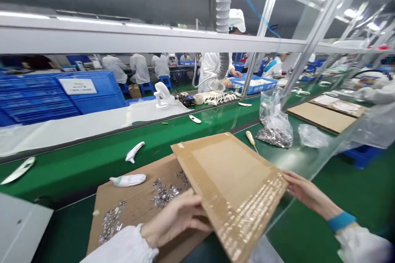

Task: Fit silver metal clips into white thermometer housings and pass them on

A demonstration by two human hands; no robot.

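Observation:
A flat piece of cardboard (225, 172) is held tilted between my two hands, with rows of small shiny pieces (256, 213) along its near side. My left hand (177, 215) is closed on its left edge, and my right hand (305, 191) grips the right corner. Beneath it, a larger cardboard sheet (135, 205) lies on the bench. Loose piles of small metal parts (165, 193) rest on that sheet, partly covered by the held cardboard. A white plastic part (128, 180) lies at the sheet's far edge.
A green conveyor belt (92, 156) runs behind, carrying white plastic parts (135, 152). A wooden-handled awl (250, 137) and a clear bag of metal parts (276, 129) are at the right. Metal posts (321, 28) rise there. Across the belt stands a person in white (210, 68).

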